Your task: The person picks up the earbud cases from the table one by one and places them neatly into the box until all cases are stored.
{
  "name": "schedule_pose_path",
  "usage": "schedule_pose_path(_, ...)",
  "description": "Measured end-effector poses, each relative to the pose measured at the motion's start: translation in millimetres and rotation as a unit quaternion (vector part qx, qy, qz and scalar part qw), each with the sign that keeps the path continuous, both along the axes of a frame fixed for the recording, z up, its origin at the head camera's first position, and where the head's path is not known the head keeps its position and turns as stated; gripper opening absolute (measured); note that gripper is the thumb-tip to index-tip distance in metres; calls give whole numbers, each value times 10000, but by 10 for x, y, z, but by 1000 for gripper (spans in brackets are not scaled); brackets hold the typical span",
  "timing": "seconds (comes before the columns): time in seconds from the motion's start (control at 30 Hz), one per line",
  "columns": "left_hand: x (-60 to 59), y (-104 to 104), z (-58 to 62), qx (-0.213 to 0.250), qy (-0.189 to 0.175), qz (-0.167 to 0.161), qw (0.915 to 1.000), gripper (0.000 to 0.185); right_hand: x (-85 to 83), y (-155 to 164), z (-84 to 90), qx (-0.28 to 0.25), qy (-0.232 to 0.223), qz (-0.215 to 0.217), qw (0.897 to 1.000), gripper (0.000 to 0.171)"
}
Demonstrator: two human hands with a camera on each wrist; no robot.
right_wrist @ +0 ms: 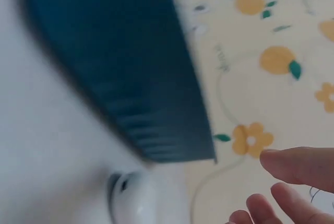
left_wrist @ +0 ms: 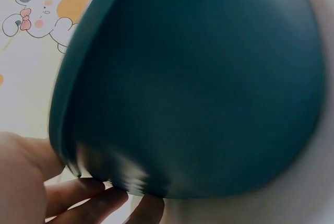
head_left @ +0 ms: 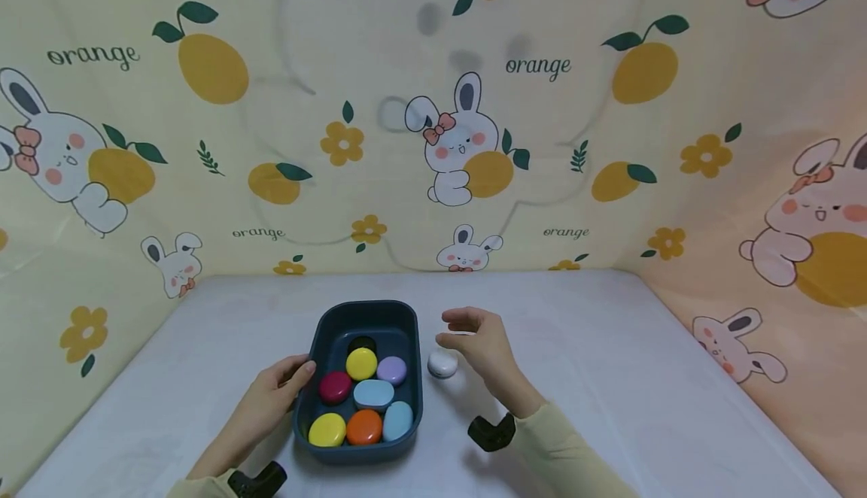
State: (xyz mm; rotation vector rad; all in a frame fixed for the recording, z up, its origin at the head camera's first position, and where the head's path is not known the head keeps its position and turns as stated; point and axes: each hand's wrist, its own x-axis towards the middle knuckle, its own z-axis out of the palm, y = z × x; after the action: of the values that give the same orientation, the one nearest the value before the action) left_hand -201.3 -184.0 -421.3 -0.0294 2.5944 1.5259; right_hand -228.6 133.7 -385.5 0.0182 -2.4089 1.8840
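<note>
A dark teal rectangular bin (head_left: 369, 323) with rounded corners rests on the table. My left hand (head_left: 263, 394) grips its left side, thumb at the rim; in the left wrist view, the fingers (left_wrist: 86, 200) lie against the outer wall. Inside are several glossy rounded pieces: a black one (head_left: 362, 341), a yellow one (head_left: 362, 364), a lilac one (head_left: 392, 370), a dark red one (head_left: 335, 387), an orange one (head_left: 364, 428), more in light blue and yellow. Outside, just right of the bin, a white round piece (head_left: 442, 364) lies near my right hand (head_left: 489, 351), which hovers with relaxed fingers, holding nothing.
The white tabletop (head_left: 576, 332) extends around the bin on both sides. Behind and beside it hangs a cream cloth (head_left: 406, 47) printed with rabbits, oranges and flowers. Dark wrist-worn cameras sit at both wrists.
</note>
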Motion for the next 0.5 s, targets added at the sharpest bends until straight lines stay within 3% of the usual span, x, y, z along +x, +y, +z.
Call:
schedule_pose_path(0.23,13,-5,6,-39,-49,20,10000,69,42,51,-106,269,-72,-199,9994,32)
schedule_pose_path(0.5,2,3,11,-47,-120,-6,9999,69,41,98,-231,393,-186,-105,9990,42)
